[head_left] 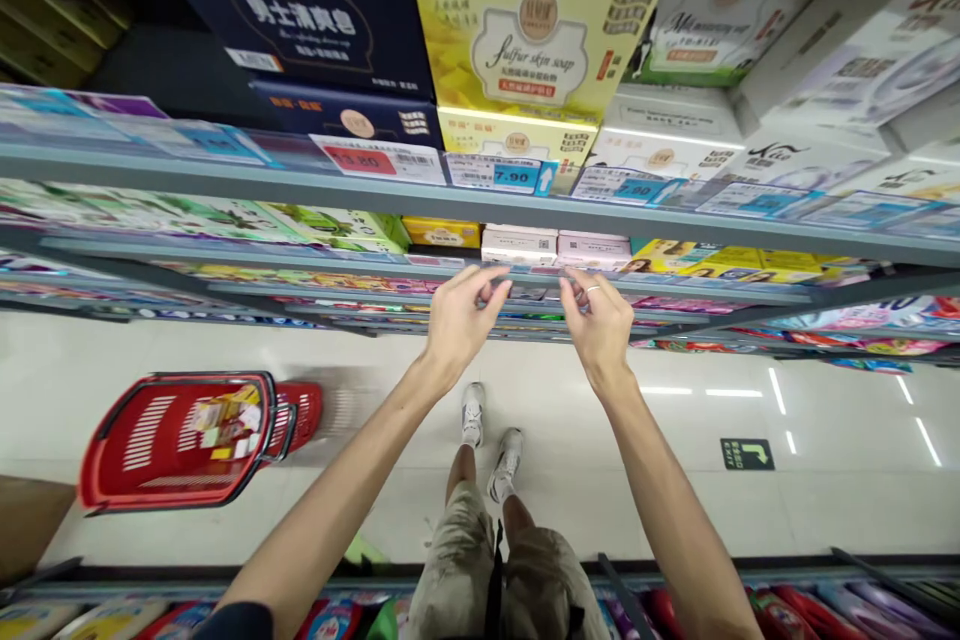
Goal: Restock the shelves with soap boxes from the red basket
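Both hands are raised in front of a shelf of boxed soap. My left hand (461, 320) has bent fingers, with thumb and index fingertip a little apart and nothing visible between them. Just beyond it sits a white box (517, 246) on the second shelf. My right hand (602, 320), wearing a ring, mirrors that pose a short way to the right, also with nothing visible in it. Nearest to it is a pale pink box (592, 250). I cannot tell whether either hand touches the shelf edge. A yellow soap box (442, 233) lies left of the white one.
On the upper shelf stand a yellow sulfur soap box (532, 20), a navy soap box (300, 10) and white boxes (697, 10), above price tags (499, 175). A red wheeled basket (150, 480) with several packages rests on the floor at left. Another shelf (675, 575) runs behind me.
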Demonstrator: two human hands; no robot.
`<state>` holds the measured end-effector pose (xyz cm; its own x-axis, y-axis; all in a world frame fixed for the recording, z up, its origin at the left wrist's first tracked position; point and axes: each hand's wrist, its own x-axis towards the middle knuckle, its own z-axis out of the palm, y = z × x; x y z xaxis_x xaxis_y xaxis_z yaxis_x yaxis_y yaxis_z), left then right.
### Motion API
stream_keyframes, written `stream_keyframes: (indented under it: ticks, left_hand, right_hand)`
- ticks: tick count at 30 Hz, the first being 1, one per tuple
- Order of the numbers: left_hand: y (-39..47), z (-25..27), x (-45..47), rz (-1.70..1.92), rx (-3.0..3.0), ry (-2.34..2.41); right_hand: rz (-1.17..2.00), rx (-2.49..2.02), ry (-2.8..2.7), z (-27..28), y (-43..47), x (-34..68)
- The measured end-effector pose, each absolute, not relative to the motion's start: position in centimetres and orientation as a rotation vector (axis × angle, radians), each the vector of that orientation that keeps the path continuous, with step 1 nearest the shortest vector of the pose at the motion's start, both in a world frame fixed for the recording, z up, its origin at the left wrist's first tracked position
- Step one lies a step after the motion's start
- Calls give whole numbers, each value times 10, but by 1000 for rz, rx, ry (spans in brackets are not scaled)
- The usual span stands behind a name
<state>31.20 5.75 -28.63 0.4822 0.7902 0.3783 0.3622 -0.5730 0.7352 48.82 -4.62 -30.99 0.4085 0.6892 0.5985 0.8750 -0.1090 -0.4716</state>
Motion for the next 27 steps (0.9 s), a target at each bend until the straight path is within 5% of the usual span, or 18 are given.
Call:
stream_keyframes:
  ticks: [27]
  left_hand:
    - [46, -282, 361, 404, 2900, 1041]
  right_hand:
    - [-352, -2135, -1677, -294, -49, 518]
